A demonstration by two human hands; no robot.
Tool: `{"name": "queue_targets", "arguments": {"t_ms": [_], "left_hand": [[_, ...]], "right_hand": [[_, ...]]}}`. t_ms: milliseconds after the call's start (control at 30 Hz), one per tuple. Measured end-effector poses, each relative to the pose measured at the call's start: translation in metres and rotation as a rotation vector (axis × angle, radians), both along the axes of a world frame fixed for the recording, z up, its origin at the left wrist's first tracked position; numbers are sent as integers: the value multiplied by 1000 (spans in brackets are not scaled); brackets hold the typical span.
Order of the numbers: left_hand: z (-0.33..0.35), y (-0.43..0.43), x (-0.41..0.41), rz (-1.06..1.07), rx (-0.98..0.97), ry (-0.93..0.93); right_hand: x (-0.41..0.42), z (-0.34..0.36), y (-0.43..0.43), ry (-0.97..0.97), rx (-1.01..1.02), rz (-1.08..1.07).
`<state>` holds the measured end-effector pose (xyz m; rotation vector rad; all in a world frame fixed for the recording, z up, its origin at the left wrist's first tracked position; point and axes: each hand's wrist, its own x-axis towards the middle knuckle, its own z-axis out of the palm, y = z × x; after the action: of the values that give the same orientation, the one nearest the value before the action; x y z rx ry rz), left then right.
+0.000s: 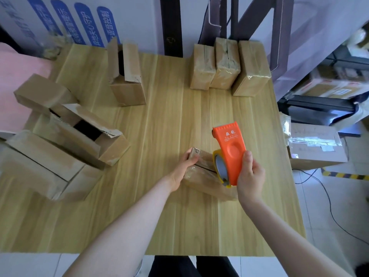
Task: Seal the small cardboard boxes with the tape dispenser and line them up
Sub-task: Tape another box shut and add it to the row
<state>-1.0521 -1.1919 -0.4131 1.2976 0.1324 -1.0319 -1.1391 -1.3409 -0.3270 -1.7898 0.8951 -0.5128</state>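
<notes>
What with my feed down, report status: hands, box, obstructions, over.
Left hand grips small box. Right hand holds orange tape dispenser at box top. Three sealed boxes lined up rear right. Nothing blocking.

The orange tape dispenser [229, 154] with its yellow roll is tipped up on a small brown box [201, 176], which lies flat right under it and is shiny with tape. Far behind the orange tape dispenser, three taped boxes [227, 62] stand side by side, touching. Off to its left sit more brown boxes [44, 94], and two open boxes [87, 134] there show dark holes between their flaps.
</notes>
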Motion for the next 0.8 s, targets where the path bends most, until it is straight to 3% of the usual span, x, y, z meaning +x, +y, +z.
{"name": "queue_targets", "arguments": {"t_ms": [67,167,233,300,367,500,633,800], "left_hand": [[2,5,2,76,-19,41],[2,13,12,352,10,157],[6,17,14,248,66,89],[19,13,5,-19,195,-69],[22,4,-8,-91,234,-184],[27,0,-21,145,231,-173],[33,16,-8,645,294,-185],[36,18,14,576,344,-8]], "right_hand": [[2,1,-1,0,7,-10],[5,2,-2,17,17,-10],[4,2,-2,13,32,-14],[5,3,0,7,33,-18],[7,6,2,-1,47,-20],[19,22,6,-66,105,-88],[30,39,2,-148,151,-136],[31,43,12,-182,183,-117]]}}
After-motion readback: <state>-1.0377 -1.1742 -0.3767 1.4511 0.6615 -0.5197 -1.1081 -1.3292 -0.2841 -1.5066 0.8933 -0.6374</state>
